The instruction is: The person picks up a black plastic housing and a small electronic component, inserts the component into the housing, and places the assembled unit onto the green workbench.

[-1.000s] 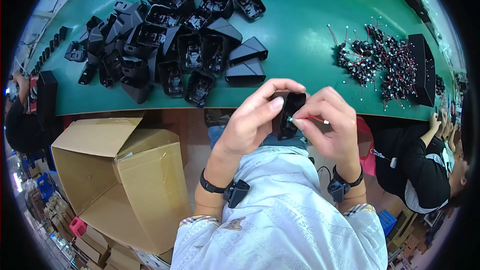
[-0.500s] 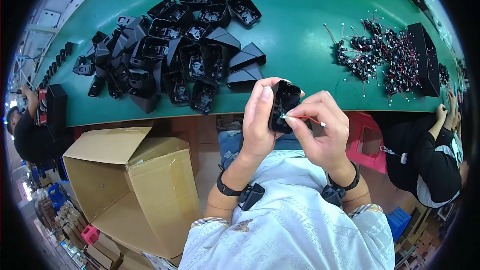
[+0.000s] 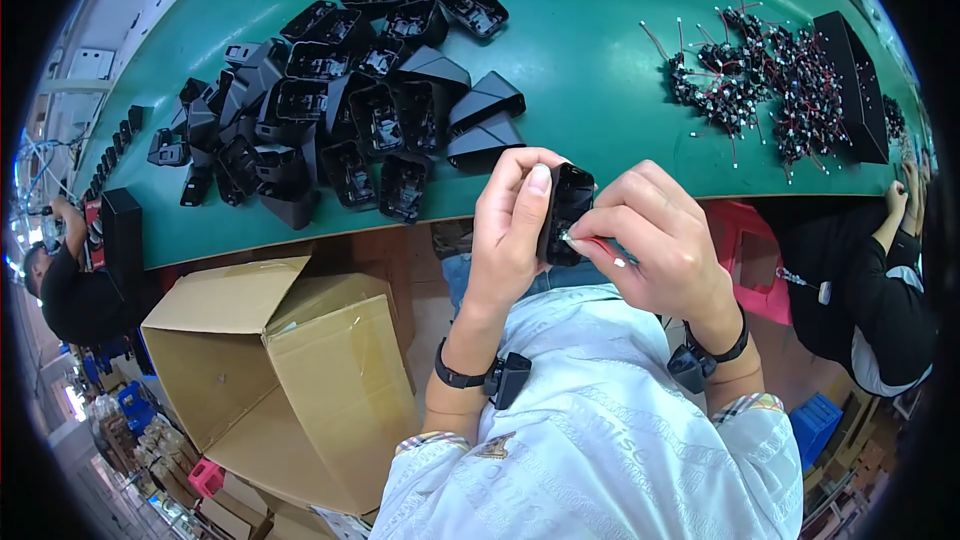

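My left hand (image 3: 515,225) grips a black plastic housing (image 3: 571,198) by its side, with its hollow inside facing up toward me. My right hand (image 3: 655,230) pinches a short wire lead (image 3: 602,247) with red insulation and a white connector at its loose end. The pinched end of the lead is at the lower part of the housing's cavity; my fingertips partly hide it, so I cannot tell whether it is seated. Both hands are over my lap, just off the table's front edge.
Many similar black housings (image 3: 380,120) are heaped on the green table (image 3: 580,60). A tangle of wire leads (image 3: 790,90) lies at the right, beside a black box (image 3: 850,85). An open cardboard box (image 3: 340,395) stands at lower left. People sit at both sides.
My right hand has shifted slightly, keeping its pinch on the wire lead at the housing. The whole view has moved a little; the left hand still holds the housing.
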